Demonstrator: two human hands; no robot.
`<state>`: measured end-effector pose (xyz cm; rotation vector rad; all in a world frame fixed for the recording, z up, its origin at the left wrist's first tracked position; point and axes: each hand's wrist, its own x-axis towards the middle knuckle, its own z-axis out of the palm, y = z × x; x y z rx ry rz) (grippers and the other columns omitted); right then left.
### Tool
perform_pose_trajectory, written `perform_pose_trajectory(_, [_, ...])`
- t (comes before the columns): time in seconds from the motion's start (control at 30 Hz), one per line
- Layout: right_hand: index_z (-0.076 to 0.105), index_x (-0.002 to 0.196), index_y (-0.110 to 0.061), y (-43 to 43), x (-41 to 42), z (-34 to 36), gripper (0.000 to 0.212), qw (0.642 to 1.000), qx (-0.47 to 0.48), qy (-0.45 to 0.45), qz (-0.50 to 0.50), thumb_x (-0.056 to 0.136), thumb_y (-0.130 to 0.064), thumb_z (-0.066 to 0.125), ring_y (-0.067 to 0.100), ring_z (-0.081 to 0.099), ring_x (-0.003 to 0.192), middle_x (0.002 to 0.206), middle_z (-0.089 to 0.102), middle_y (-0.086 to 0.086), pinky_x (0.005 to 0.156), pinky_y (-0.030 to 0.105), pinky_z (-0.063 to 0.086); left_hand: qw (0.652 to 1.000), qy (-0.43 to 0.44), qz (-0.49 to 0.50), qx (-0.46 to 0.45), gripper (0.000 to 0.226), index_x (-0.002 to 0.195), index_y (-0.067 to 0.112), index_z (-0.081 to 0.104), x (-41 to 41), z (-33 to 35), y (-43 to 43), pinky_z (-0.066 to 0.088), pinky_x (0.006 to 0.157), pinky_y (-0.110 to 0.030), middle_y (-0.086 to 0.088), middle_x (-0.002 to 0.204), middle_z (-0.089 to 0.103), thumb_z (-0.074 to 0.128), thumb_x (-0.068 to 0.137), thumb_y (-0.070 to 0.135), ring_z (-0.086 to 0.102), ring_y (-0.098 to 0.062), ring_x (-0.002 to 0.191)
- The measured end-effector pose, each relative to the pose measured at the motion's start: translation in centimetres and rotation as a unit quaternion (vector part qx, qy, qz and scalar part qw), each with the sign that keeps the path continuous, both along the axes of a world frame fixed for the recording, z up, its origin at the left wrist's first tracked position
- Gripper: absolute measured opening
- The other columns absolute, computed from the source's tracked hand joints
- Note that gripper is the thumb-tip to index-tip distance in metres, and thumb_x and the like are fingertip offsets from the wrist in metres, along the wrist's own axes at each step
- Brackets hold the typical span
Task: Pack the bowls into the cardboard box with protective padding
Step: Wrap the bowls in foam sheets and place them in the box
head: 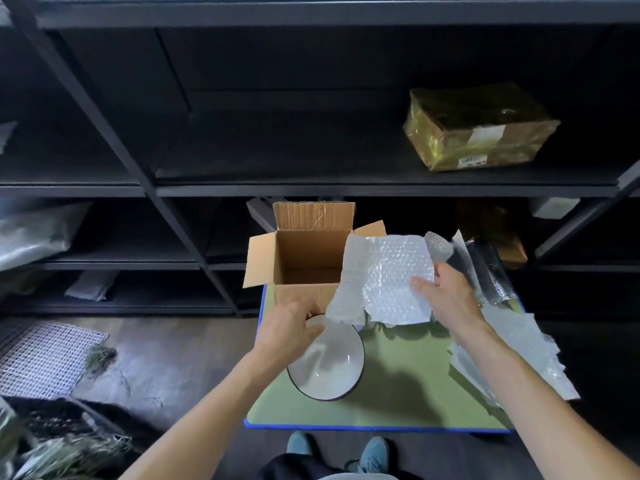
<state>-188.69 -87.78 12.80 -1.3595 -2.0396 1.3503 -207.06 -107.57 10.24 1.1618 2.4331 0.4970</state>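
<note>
tabletop (415, 362): green, blue edge, open box (304, 252) at back
left hand (291, 329): grips bowl (329, 365) rim
right hand (448, 297): pinches bubble wrap (384, 278)
room: dark shelves (311, 183), parcel (481, 128), wood floor (166, 355)

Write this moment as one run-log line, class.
left hand: holds white bowl rim | right hand: holds bubble wrap sheet | cardboard box: open, upright | stage: bowl not yet wrapped

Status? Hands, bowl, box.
Left hand grips white bowl by rim. Right hand holds bubble wrap sheet. Cardboard box open, nothing seen inside; sheet overlaps its right edge in view.
</note>
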Motion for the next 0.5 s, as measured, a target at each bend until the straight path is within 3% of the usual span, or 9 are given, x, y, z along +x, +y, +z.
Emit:
perform_pose_trajectory(0.07, [0.061, 0.095, -0.02, -0.1, 0.1, -0.3, 0.005, 1.0, -0.006, -0.012, -0.007, 0.094, -0.024, 0.062, 0.02, 0.066, 0.085, 0.093, 0.068, -0.001, 0.074, 0.04, 0.054, 0.999, 0.041, -0.019, -0.021, 0.023, 0.111, 0.027, 0.067, -0.1, -0.6, 0.1, 0.041, 0.066, -0.03, 0.003, 0.109, 0.069, 0.056, 0.091, 0.026, 0.063, -0.023, 0.093])
perform_pose_trajectory(0.17, [0.058, 0.081, -0.012, -0.5, 0.3, -0.3, 0.013, 1.0, -0.002, -0.021, -0.021, 0.092, -0.02, 0.059, 0.021, 0.055, 0.068, 0.075, 0.06, 0.002, 0.059, 0.031, 0.04, 0.995, 0.083, -0.041, -0.034, 0.033, 0.115, 0.032, 0.068, -0.3, -0.8, 0.2, 0.035, 0.063, -0.029, 0.004, 0.106, 0.069, 0.05, 0.089, 0.022, 0.061, -0.022, 0.092])
perform_pose_trajectory(0.27, [0.058, 0.085, -0.013, -1.0, 0.5, -0.2, 0.009, 0.999, 0.005, -0.019, -0.029, 0.093, -0.017, 0.056, 0.018, 0.052, 0.069, 0.077, 0.057, 0.0, 0.057, 0.029, 0.036, 0.994, 0.093, -0.056, -0.028, 0.035, 0.117, 0.038, 0.068, -0.4, -0.5, 0.2, 0.032, 0.064, -0.029, 0.006, 0.102, 0.068, 0.052, 0.091, 0.022, 0.06, -0.02, 0.093])
perform_pose_trajectory(0.43, [0.06, 0.1, -0.017, -1.5, 0.7, -0.8, 0.008, 0.999, 0.004, -0.023, -0.038, 0.094, -0.018, 0.055, 0.023, 0.061, 0.085, 0.092, 0.065, 0.002, 0.072, 0.038, 0.05, 0.993, 0.096, -0.06, -0.021, 0.032, 0.121, 0.044, 0.067, -0.8, 0.0, 0.0, 0.046, 0.073, -0.029, 0.009, 0.105, 0.072, 0.055, 0.095, 0.03, 0.064, -0.019, 0.095])
perform_pose_trajectory(0.5, [0.06, 0.097, -0.014, -1.6, 0.7, -0.8, 0.008, 0.999, 0.005, -0.023, -0.031, 0.094, -0.018, 0.054, 0.024, 0.059, 0.082, 0.089, 0.064, 0.004, 0.067, 0.037, 0.046, 0.994, 0.092, -0.051, -0.02, 0.028, 0.117, 0.04, 0.069, -1.2, 0.5, -0.1, 0.05, 0.075, -0.029, 0.01, 0.101, 0.074, 0.057, 0.092, 0.033, 0.065, -0.019, 0.093])
